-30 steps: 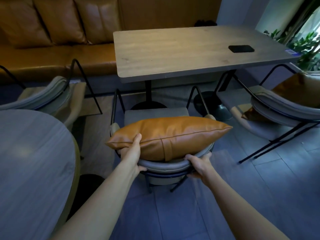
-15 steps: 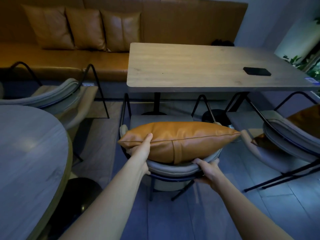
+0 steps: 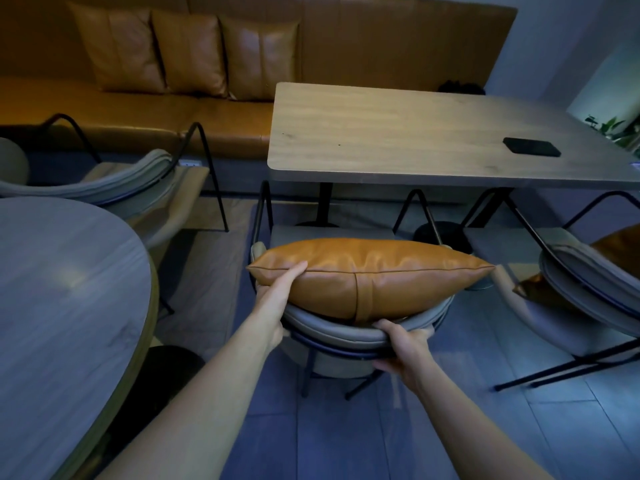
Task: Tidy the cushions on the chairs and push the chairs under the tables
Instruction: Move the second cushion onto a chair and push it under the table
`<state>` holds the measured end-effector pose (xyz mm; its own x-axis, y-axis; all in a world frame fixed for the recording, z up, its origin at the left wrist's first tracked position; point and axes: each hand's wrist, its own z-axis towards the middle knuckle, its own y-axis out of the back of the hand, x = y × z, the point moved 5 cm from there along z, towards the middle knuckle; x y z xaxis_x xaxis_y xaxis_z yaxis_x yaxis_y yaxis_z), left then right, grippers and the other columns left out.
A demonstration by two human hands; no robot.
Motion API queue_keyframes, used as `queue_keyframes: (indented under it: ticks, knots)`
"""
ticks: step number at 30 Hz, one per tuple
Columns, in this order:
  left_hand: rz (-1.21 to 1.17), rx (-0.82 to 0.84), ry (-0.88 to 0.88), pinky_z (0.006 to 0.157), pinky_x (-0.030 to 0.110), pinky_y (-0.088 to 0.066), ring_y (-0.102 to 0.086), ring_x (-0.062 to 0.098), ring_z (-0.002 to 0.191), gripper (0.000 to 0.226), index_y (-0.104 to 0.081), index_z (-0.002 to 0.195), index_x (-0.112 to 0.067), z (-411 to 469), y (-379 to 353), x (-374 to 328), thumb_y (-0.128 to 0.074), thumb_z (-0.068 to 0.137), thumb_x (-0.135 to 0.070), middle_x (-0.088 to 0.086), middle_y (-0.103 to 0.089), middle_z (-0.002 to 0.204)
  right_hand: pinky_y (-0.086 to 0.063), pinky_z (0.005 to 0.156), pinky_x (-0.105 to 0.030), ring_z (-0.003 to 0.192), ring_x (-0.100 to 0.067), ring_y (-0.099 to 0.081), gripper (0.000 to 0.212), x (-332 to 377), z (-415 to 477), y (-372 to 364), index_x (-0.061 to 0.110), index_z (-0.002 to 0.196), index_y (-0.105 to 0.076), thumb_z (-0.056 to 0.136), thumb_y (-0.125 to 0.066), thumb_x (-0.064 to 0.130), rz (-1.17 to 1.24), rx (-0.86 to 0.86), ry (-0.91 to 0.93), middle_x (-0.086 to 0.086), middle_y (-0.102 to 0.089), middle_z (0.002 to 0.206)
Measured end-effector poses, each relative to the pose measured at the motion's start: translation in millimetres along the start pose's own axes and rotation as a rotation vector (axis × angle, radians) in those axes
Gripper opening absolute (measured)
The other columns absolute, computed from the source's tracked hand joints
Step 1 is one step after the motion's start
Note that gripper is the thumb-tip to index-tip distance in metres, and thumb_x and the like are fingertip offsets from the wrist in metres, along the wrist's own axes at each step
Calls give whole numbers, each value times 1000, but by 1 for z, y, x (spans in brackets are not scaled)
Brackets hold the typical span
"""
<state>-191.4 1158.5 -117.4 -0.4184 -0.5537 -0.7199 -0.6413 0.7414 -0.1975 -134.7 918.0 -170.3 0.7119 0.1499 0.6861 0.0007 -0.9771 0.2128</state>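
A tan leather cushion [image 3: 370, 277] lies along the top of the curved backrest of a grey chair [image 3: 332, 329], which stands just in front of the rectangular wooden desk [image 3: 398, 133], its seat partly under the desk edge. The left hand [image 3: 277, 299] grips the cushion's left end, thumb on top along the seam and the other fingers hidden beneath it. The right hand [image 3: 401, 344] is closed around the padded rim of the backrest under the cushion's lower right part, fingers [image 3: 384, 325] curled over the rim's top. A dark flat phone [image 3: 531, 151] lies on the desk's far right side. To the right, a second grey chair [image 3: 585, 299] stands apart from the desk with another tan cushion [image 3: 620, 244] leaning in it. To the left, a third chair [image 3: 114, 188] sits beside a round grey desk [image 3: 62, 306]. Behind everything runs a tan bench seat [image 3: 138, 112] with three matching cushions [image 3: 190, 51] propped against its back.
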Motion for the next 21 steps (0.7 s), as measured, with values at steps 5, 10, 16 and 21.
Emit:
queue_keyframes:
  ticks: [5,10,16,21]
  knots:
    - [-34,2,-32,114,70,-29,-42,37,142,119,-24,162,-24,0,-4,1,-86,67,-61,7,-44,159,-64,61,-56,103,-35,-65,110,0,10,2,25,153,-11,72,-86,22,14,24,22,-12,-55,118]
    - [-35,46,-47,113,72,-29,-42,37,143,120,-26,161,-26,3,-19,3,-85,64,-65,4,-43,160,-64,67,-57,99,-35,-67,99,13,22,13,20,147,-15,77,-85,21,-24,49,46,-12,-56,108]
    - [-43,51,-48,113,68,-30,-40,37,144,121,-22,162,-25,2,-36,7,-83,66,-66,7,-40,161,-64,63,-54,92,-31,-66,84,20,33,23,18,143,-22,83,-80,15,-16,52,78,-10,-54,104]
    - [-26,69,-40,113,73,-29,-37,38,146,114,-23,162,-26,-2,-32,10,-81,72,-65,6,-37,163,-63,52,-48,96,-35,-65,87,16,29,23,21,147,-22,81,-78,16,-12,10,65,-13,-54,110]
